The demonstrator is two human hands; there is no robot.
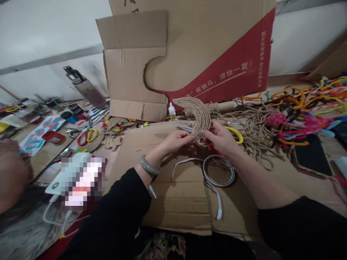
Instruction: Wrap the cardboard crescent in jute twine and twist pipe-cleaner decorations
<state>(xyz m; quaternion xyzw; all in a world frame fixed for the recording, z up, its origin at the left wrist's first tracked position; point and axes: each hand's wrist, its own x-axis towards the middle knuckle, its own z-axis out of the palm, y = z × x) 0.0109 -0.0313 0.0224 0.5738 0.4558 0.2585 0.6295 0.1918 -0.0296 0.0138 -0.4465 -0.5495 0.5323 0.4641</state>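
A crescent of coiled brown twine (200,115) is held up over the cardboard sheet (173,195). My left hand (179,141) pinches its lower tip between thumb and fingers, and a jade-coloured bangle circles that wrist. On the crescent's lower right edge, my right hand (218,139) has its thumb and fingers closed. Just below the hands lies a roll of white tape (218,171) with a loose strip. Yellow-handled scissors (235,135) lie partly hidden behind my right hand. Behind the crescent's left side stands a small white-capped glue bottle (171,111).
Loose twine (255,139) and colourful pipe cleaners (306,104) spread at the right, near a dark phone (313,155). Large cardboard (195,47) stands behind. At the left are a bottle (88,88), red-and-yellow scissors (87,137), a blurred-out screen and another person's hand (13,175).
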